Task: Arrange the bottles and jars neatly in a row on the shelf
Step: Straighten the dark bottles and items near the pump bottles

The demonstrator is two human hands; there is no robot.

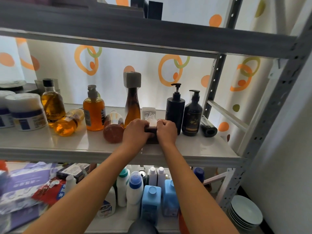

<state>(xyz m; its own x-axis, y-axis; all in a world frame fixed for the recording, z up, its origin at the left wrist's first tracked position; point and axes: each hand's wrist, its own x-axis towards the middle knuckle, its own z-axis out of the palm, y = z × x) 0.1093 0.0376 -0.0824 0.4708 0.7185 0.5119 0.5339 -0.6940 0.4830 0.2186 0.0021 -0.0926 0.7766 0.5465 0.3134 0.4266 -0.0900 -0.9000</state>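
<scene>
On the white shelf (67, 144), my left hand (135, 131) and my right hand (166, 130) both grip a small dark brown jar (152, 132), mostly hidden between them. Behind it stand a white box (148, 113) and a tall amber bottle with a grey square cap (132, 102). To the left an amber pump bottle (93, 112) and a black-capped amber bottle (52, 105) stand upright. Two bottles lie on their sides: a small amber one (69, 123) and a brown one (113, 128). On the right stand two black pump bottles (175, 108) (192, 115); a black tube (208, 127) lies flat.
White tubs with blue labels (27, 112) stand at the shelf's left end. Grey metal uprights (273, 105) frame the right side. The lower shelf holds white and blue detergent bottles (151, 200) and packets (25, 186). A stack of plates (245, 211) sits at the lower right.
</scene>
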